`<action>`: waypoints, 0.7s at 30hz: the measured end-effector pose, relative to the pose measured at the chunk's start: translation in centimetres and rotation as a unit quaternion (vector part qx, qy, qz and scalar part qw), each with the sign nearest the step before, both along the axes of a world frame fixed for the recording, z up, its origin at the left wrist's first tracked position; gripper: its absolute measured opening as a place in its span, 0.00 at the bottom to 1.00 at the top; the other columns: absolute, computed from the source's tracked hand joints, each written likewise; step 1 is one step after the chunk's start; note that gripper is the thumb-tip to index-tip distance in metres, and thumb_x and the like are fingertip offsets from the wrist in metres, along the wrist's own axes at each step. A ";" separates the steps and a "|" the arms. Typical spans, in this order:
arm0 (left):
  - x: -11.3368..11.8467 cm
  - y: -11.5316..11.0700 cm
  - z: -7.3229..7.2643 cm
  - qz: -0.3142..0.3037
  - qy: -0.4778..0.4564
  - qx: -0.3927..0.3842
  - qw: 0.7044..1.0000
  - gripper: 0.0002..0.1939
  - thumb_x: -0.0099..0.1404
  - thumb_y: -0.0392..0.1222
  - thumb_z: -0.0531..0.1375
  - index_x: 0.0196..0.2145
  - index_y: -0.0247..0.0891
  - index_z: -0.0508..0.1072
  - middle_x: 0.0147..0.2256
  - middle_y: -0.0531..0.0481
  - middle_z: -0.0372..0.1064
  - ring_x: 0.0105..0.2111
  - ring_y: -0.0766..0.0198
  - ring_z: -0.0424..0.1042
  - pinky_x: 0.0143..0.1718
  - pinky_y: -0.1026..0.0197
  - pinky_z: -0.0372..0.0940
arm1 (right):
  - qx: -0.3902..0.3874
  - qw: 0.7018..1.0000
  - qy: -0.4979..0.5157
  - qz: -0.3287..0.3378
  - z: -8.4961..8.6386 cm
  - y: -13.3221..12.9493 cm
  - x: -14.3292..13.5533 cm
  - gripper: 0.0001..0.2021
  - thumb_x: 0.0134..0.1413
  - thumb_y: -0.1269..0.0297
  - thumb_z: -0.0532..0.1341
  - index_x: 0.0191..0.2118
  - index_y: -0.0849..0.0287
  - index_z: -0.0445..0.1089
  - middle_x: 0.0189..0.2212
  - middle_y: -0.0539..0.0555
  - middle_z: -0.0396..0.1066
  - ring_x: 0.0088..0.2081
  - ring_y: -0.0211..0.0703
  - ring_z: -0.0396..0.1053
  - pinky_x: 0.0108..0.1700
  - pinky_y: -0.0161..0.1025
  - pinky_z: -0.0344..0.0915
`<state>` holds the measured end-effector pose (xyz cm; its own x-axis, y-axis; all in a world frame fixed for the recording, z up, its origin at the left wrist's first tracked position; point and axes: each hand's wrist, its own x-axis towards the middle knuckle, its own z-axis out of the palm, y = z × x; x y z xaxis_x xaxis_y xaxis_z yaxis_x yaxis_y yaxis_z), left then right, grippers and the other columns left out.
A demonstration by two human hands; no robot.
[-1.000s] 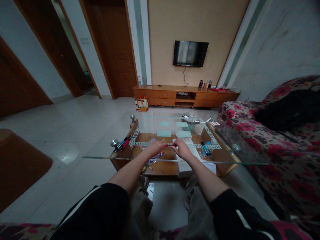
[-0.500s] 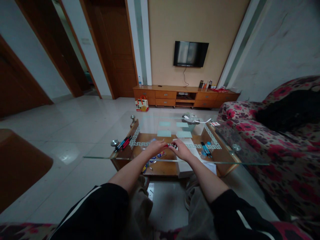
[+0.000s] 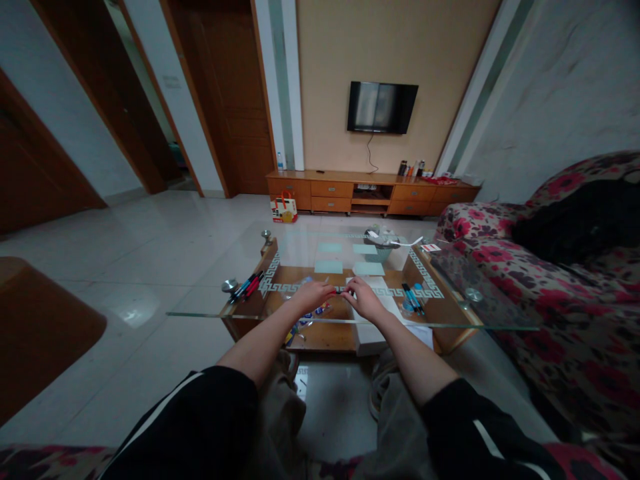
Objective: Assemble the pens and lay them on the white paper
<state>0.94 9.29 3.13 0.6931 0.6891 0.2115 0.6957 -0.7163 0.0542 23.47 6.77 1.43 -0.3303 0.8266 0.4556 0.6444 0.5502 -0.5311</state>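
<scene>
Over the glass table (image 3: 210,303), my left hand (image 3: 315,295) is closed around a small red and black pen (image 3: 339,291), most of which its fingers hide. From the other side my right hand (image 3: 365,300) pinches the pen's dark end between thumb and fingers. Several pens in black, blue and red (image 3: 246,288) lie together on the table to the left of my hands. Some blue pens (image 3: 413,299) lie to the right.
Below the glass, a wooden shelf (image 3: 325,341) bears a white box (image 3: 370,340) and small colourful packets (image 3: 306,320). Farther back on the right is a basket with plastic in it (image 3: 383,239). A flowered sofa (image 3: 560,333) stands on the right; a brown seat (image 3: 45,333) is at left.
My right hand's fingers have shifted slightly, and more of the pen's dark end shows between my hands. The left hand has stayed almost still.
</scene>
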 end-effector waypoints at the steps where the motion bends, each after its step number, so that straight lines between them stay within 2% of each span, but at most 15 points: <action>1: 0.0 0.0 0.1 0.000 0.000 -0.001 1.000 0.14 0.74 0.49 0.52 0.42 0.42 0.76 0.39 0.46 0.75 0.39 0.61 0.74 0.42 0.62 0.65 | 0.000 1.000 0.006 0.000 0.0 0.0 0.0 0.04 0.61 0.65 0.64 0.35 0.59 0.72 0.38 0.54 0.66 0.40 0.44 0.66 0.45 0.41 0.63; 8: 0.1 -0.2 0.2 -0.007 0.005 -0.003 1.000 0.15 0.74 0.49 0.51 0.44 0.42 0.76 0.40 0.47 0.75 0.40 0.60 0.74 0.42 0.62 0.66 | 0.012 1.000 0.021 -0.002 -0.3 0.4 0.1 0.06 0.54 0.72 0.66 0.35 0.58 0.68 0.36 0.52 0.65 0.38 0.42 0.64 0.41 0.38 0.61; 12: 0.0 -0.1 0.2 -0.013 0.000 -0.003 1.000 0.15 0.75 0.49 0.51 0.45 0.43 0.75 0.40 0.47 0.75 0.39 0.61 0.74 0.41 0.62 0.66 | 0.011 1.000 0.022 -0.004 -0.2 0.3 0.0 0.06 0.54 0.73 0.65 0.35 0.58 0.67 0.36 0.51 0.65 0.37 0.42 0.64 0.40 0.38 0.61; 17: 0.0 0.1 -0.1 -0.002 -0.001 0.007 1.000 0.14 0.74 0.49 0.52 0.44 0.42 0.75 0.40 0.47 0.76 0.39 0.60 0.75 0.41 0.62 0.65 | 0.000 1.000 -0.002 -0.002 0.1 -0.4 0.0 0.08 0.59 0.62 0.65 0.42 0.57 0.71 0.40 0.54 0.67 0.40 0.44 0.66 0.45 0.40 0.64; 18: 0.0 0.1 -0.2 0.000 -0.001 0.009 1.000 0.14 0.74 0.49 0.52 0.44 0.42 0.75 0.40 0.47 0.76 0.39 0.60 0.75 0.41 0.62 0.65 | -0.008 1.000 -0.012 -0.004 0.2 -0.4 0.0 0.07 0.62 0.60 0.63 0.40 0.57 0.72 0.39 0.54 0.67 0.40 0.44 0.66 0.46 0.40 0.64; 21: 0.0 0.0 -0.2 -0.002 0.003 0.010 1.000 0.13 0.74 0.49 0.53 0.44 0.42 0.75 0.40 0.47 0.76 0.40 0.60 0.75 0.42 0.62 0.65 | -0.024 0.999 -0.034 -0.003 0.0 -0.3 0.0 0.15 0.68 0.58 0.56 0.32 0.57 0.74 0.37 0.55 0.67 0.39 0.43 0.67 0.48 0.40 0.64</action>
